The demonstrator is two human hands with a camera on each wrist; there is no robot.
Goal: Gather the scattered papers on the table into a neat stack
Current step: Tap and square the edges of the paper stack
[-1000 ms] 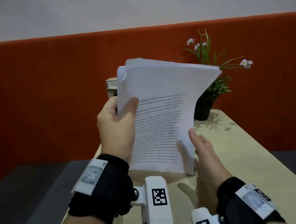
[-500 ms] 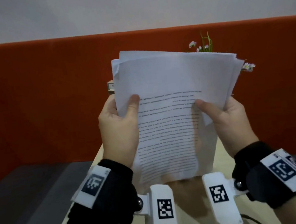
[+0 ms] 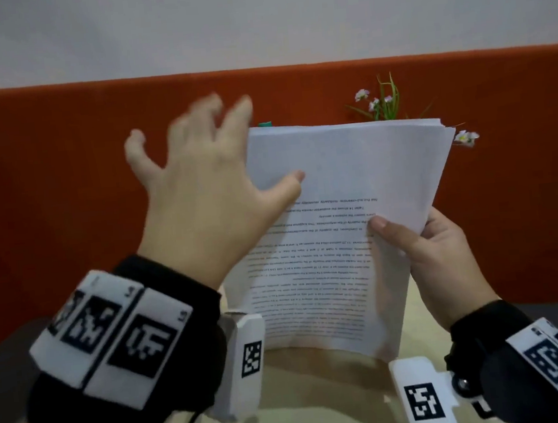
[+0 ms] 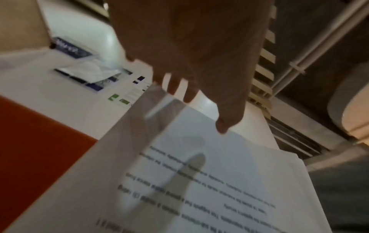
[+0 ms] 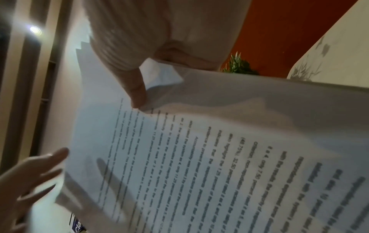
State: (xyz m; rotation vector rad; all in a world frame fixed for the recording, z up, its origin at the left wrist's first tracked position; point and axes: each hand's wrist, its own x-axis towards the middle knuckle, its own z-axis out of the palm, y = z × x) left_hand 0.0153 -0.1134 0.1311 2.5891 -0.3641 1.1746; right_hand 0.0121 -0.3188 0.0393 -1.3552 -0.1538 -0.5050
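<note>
- The step in hand looks like squaring the papers point(image 3: 349, 211): held upright above the table point(image 3: 324, 381), their far edges are nearly flush, with a few sheets stepped at the far right corner.
- To do it well, I judge the flat palm should tap the left edge while the other grip loosens just enough for sheets to slide, then the near edge gets knocked on the table.
- The right hand point(image 3: 436, 264) pinches the sheaf's right edge, thumb on the printed face, fingers behind.
- The left hand point(image 3: 207, 184) is spread and grasps nothing: thumb lying on the printed face near the left edge, fingers splayed beyond the far left corner.
</note>
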